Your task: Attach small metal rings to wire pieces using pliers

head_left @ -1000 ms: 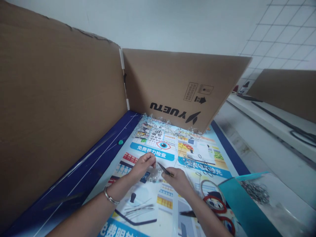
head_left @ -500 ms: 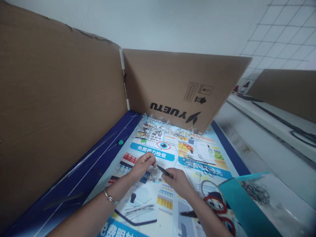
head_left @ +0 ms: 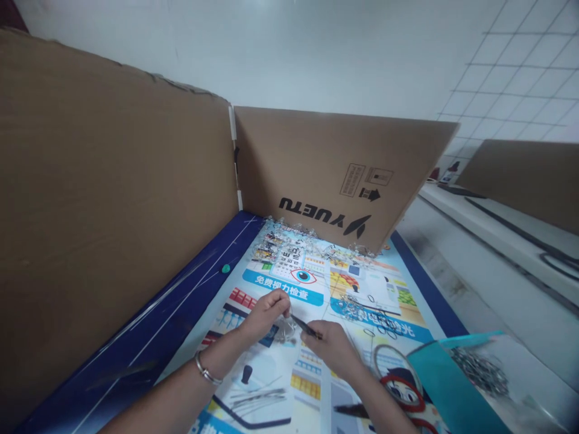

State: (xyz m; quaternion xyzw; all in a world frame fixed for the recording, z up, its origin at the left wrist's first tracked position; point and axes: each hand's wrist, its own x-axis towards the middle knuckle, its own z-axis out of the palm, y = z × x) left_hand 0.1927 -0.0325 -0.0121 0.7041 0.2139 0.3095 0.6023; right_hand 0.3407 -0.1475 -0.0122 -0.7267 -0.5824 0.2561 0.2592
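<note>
My left hand, a metal bangle at its wrist, is closed in a pinch on a thin wire piece. Clear, shiny wire loops hang just below those fingertips. My right hand is wrapped round dark needle-nose pliers; their handles are hidden in the palm. The tapered tip points up and left and reaches the wire at my left fingertips. Whether the jaws touch it is too small to tell. Red-handled scissors lie partly under my right forearm.
A teal-edged box with a heap of metal pieces stands at the right. Wire loops lie on the printed mat, with more along the back. Straight wires lie in front. Cardboard panels stand behind and left.
The whole view has shifted slightly, so everything sits a little lower and further right. Both hands keep nearly the same pose, with the pliers' tip still at the left fingertips.
</note>
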